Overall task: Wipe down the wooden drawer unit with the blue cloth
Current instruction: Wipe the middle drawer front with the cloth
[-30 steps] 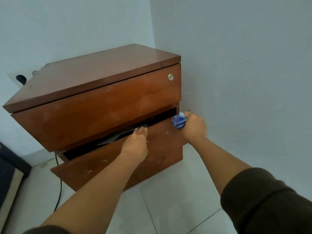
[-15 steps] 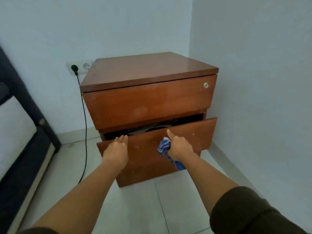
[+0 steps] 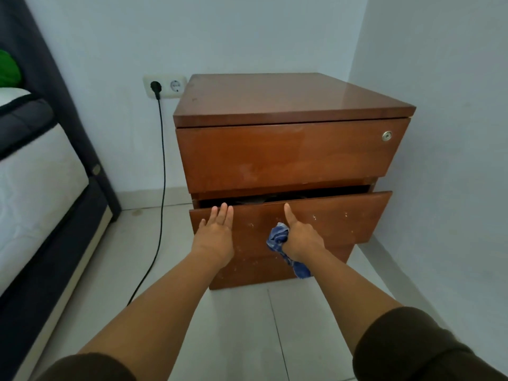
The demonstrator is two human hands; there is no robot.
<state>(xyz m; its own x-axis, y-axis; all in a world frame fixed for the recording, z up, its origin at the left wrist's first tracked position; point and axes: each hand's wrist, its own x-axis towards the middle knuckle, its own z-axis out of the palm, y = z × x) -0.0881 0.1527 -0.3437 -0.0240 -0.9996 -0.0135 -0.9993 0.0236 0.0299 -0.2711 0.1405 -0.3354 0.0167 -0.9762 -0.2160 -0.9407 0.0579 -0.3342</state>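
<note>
Pressing my flat, spread left hand [image 3: 217, 235] on the open drawer front [image 3: 330, 218] of the wooden drawer unit [image 3: 288, 155], I grip the blue cloth [image 3: 279, 237] in my right hand [image 3: 301, 240], thumb up. The front runs left to right; most unwiped wood lies right of the cloth, nearer my right hand.

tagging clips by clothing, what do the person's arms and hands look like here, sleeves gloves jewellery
Both forearms are bare, with dark brown sleeves pushed up near the elbows. The left hand and right hand are bare too: no gloves, and no rings, watch or bracelet visible from this side. No markings show on the sleeves.
</note>
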